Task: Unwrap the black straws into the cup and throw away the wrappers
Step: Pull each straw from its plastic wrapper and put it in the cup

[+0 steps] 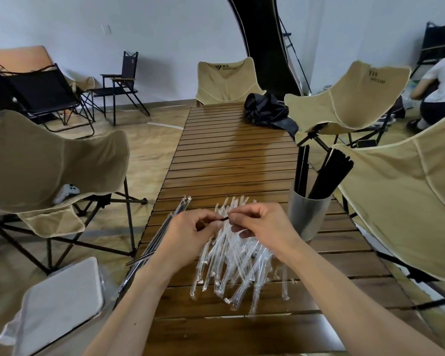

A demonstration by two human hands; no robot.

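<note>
Black plastic straw (224, 219), thin and partly bared, is pinched between your two hands above the near half of the brown slatted wooden table (231, 155). Your left hand (190, 233) and right hand (261, 224) are close together, fingertips clamped on the straw's exposed end and its clear wrapper.

Risks noted:
- The pile of clear plastic wrappers (238, 265) lies directly beneath your hands. A dropped straw would fall among them and be hard to find.
- I cannot tell whether every sleeve in that pile is empty; binning it unchecked may discard a straw.
- The tall frosted cup (307, 217), just right of your right hand, holds long black straws (324, 176) leaning right. A careless reach could tip it off the right edge.
- Wrapped straws (168, 227) on the left lie along the table's left edge and partly overhang it; your left forearm could knock them to the floor.
- The white lidded bin (62, 301) stands low at near left, so light wrappers may miss it.
</note>
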